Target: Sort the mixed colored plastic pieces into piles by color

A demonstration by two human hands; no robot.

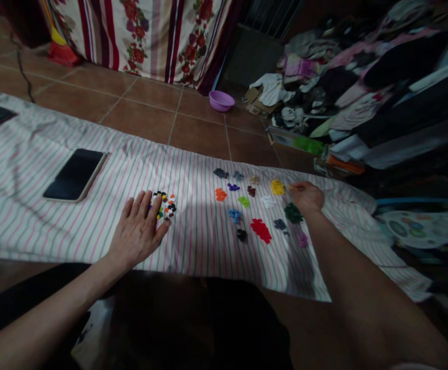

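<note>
Head view, from my remote seat: nearest me are dark-clad legs [247, 324], and beyond them the near edge of a striped cloth [197, 231]. My left hand [135, 229] lies palm down on it, fingers slightly apart, their tips over the left side of a loose cluster of mixed-colour pieces [170, 208].

To the right of that cluster, small pieces lie sorted by colour. Closest to me I see the pink-purple pile [303, 239], the black pile [241, 235] and the broad red pile [261, 230]; a little further are the blue pile [235, 215] and dark green pile [293, 212]. Past those sit the white pile [269, 201] and orange pile [220, 194].

My right hand [308, 196] is just beside the yellow pile [278, 187], its fingertips bunched toward it; I cannot tell whether they grip a piece. Over on the left lies a phone [75, 176], and the dark grey pile [220, 173] is near the cloth's far edge.

Further off, a purple basin [221, 101] stands on the tiled floor [201, 129], before a flowered curtain [147, 41].
</note>
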